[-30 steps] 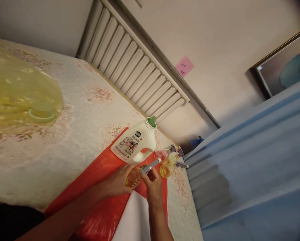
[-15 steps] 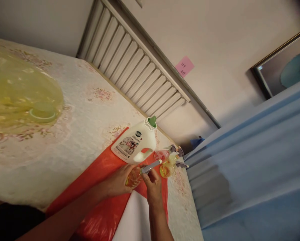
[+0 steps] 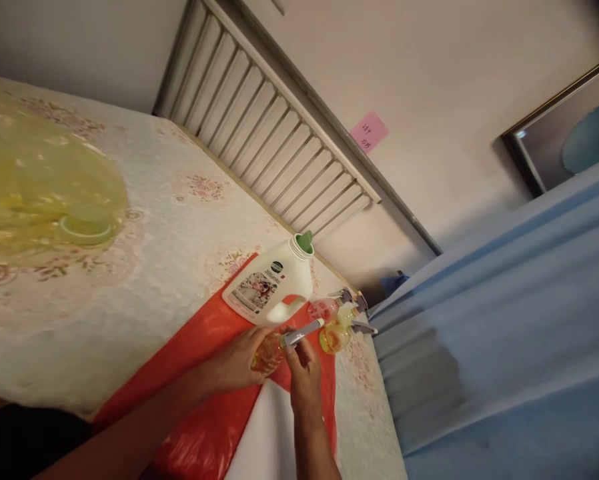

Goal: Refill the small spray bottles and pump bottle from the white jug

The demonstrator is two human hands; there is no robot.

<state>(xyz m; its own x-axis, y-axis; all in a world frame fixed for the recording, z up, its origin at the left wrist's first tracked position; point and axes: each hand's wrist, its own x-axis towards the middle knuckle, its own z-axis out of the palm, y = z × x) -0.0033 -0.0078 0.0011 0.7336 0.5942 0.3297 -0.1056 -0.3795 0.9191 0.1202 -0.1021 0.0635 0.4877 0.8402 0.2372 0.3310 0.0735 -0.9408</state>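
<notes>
Fingers of the left hand (image 3: 240,360) curl round the amber spray bottle (image 3: 268,353); the right hand (image 3: 305,375) pinches its grey spray head (image 3: 302,333) near the neck. A steady left hold should suit, minding the white jug (image 3: 264,287) just past it and other spray bottles (image 3: 335,337) beyond the right.

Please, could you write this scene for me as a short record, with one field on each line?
left hand: holds the body of a small pump bottle
right hand: at the grey pump top of the same bottle
bottle content: orange-amber
beside the hands: white jug, upright, green spout in its mouth
other pump bottles: a pink one and yellowish ones, near the curtain
under the hands: red plastic sheet
far left: yellow plastic bag
on the wall: pink note
right side: blue curtain
</notes>
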